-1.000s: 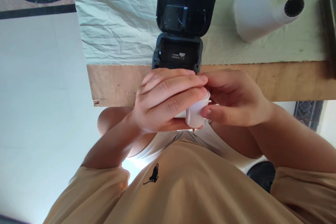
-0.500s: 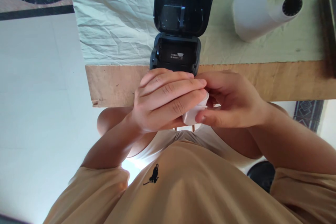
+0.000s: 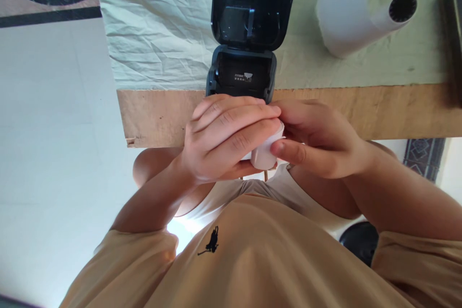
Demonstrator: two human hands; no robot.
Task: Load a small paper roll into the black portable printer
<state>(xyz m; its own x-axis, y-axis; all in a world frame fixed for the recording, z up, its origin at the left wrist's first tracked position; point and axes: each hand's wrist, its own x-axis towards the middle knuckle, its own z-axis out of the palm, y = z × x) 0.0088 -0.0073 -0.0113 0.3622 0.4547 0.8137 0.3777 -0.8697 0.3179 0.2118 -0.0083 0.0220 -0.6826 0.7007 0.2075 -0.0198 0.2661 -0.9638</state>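
Between my two hands is a small white paper roll (image 3: 264, 155), partly covered by fingers. My left hand (image 3: 227, 137) wraps over it from the left, fingers closed around its far side. From the right, my right hand (image 3: 317, 137) pinches the roll, its thumb pressed on the white surface; its other fingers are partly hidden behind. Just beyond the hands stands a black label printer (image 3: 242, 65), its lid (image 3: 252, 14) swung up and back. The printer's inner compartment shows a small white printed label, and its near edge is hidden by my left hand.
A larger white roll with a dark core, its sheet partly unwound (image 3: 342, 24), lies on the pale green cloth (image 3: 159, 24) at the right. A dark object (image 3: 455, 43) sits at the far right edge. The table's bare wooden edge (image 3: 155, 115) runs in front.
The paper roll has turned slightly in my hands and shifted a little left. My right thumb has moved up along it. The printer stays where it was.
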